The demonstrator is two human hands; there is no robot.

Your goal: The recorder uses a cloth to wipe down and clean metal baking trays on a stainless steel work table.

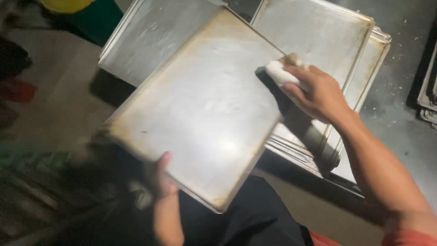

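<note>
- The metal baking tray [200,114] fills the middle of the frame, tilted so that its lower edge sits toward our lap and its far corner rises toward the upper centre; we judge the slant keeps the flat face turned up to us and open to the light.
- Our left hand [163,180] grips the tray's lower edge near the bottom centre of the frame, thumb curled over the rim on top and the other fingers hidden beneath, so it pinches the rim and carries the weight from below.
- Our right hand [316,93] sits at the right centre, fingers closed around a pale cloth or sponge [280,73], pressing it against the tray's right edge; gripping it close to the pad puts the push straight onto the metal.
- The tray's surface shows brownish staining along its rims and corners and a dull sheen in the middle, and the pad lies on one of those stained borders.
- A stack of similar trays [359,59] lies flat in the upper right, partly beneath the held tray, within short reach of the right hand.
- Another tray [150,36] lies flat in the upper left, separate from that stack.
- The grey floor [400,114] at the right carries scattered crumbs.
- More trays' edges [428,95] show at the far right border, too cropped to describe further.
</note>
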